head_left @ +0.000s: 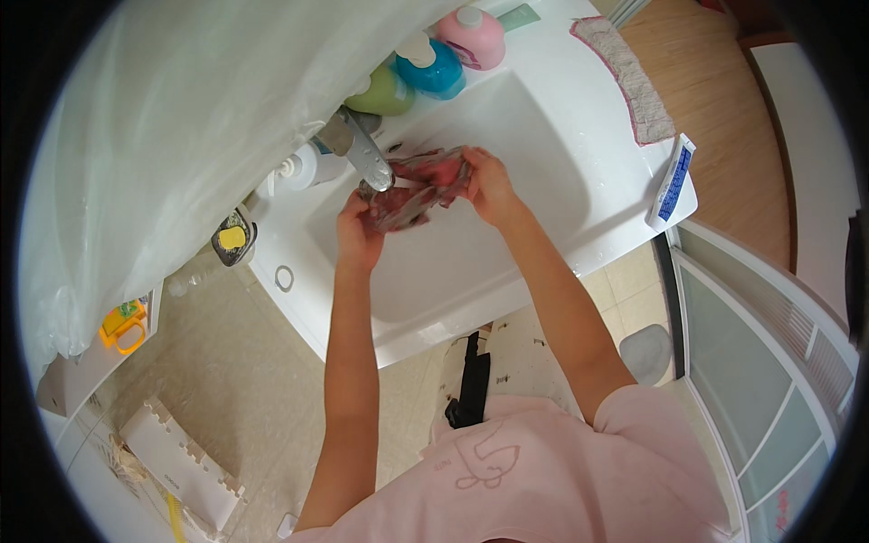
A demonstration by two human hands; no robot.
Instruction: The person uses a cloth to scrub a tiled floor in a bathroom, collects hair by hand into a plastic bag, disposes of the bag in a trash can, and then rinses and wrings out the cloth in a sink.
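Stretched between my two hands is a wet, crumpled cloth (414, 197) in red and grey, held over the basin of a white sink (475, 265). My left hand (362, 231) grips its near left end, and my right hand (490, 184) pinches the far right end. A chrome faucet (366, 153) reaches over the cloth from the back left, its end beaded with water. Part of the cloth lies behind the faucet, and I cannot tell whether water is running.
Along the back rim stand a green bottle (383, 94), a blue bottle (432, 71) and a pink bottle (472, 39). A grey cloth with a red edge (628, 81) and a toothpaste tube (672, 183) lie on the right rim. A translucent curtain (170, 136) hangs at left.
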